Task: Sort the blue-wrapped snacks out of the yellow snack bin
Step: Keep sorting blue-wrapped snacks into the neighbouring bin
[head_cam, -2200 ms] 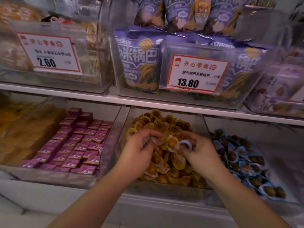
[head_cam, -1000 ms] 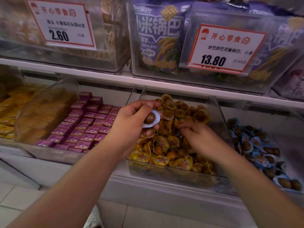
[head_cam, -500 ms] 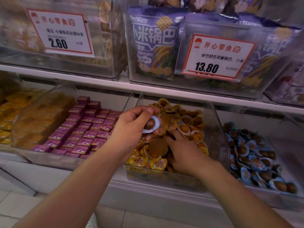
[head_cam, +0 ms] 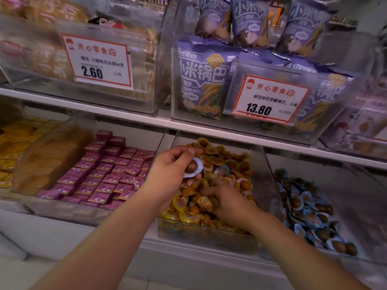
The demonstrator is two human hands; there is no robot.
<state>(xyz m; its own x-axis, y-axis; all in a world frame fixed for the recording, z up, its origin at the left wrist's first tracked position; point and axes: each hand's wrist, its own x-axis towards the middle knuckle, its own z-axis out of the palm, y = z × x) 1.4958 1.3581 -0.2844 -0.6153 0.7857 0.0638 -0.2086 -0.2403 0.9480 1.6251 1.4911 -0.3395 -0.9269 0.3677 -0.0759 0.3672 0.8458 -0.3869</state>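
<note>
A clear bin (head_cam: 209, 235) on the lower shelf is heaped with yellow-wrapped snacks (head_cam: 228, 158). My left hand (head_cam: 171, 172) hovers over the bin's left side, shut on a blue-wrapped snack (head_cam: 193, 167) with a brown ball inside. My right hand (head_cam: 228, 199) is buried palm-down in the pile, fingers spread among the wrappers; whether it holds one is hidden. Another blue-wrapped snack (head_cam: 222, 170) lies on top of the yellow heap, just beyond my right hand's fingers.
The bin to the right (head_cam: 356, 206) holds many blue-wrapped snacks (head_cam: 307, 214). Left of the yellow bin, purple boxes (head_cam: 109, 172) fill another bin. An upper shelf (head_cam: 209, 130) overhangs closely, carrying purple bags (head_cam: 203, 80) and price tags.
My left hand keeps the blue-wrapped snack raised in the same place. My right hand has shifted slightly toward the front right within the pile, uncovering a blue wrapper on top.
</note>
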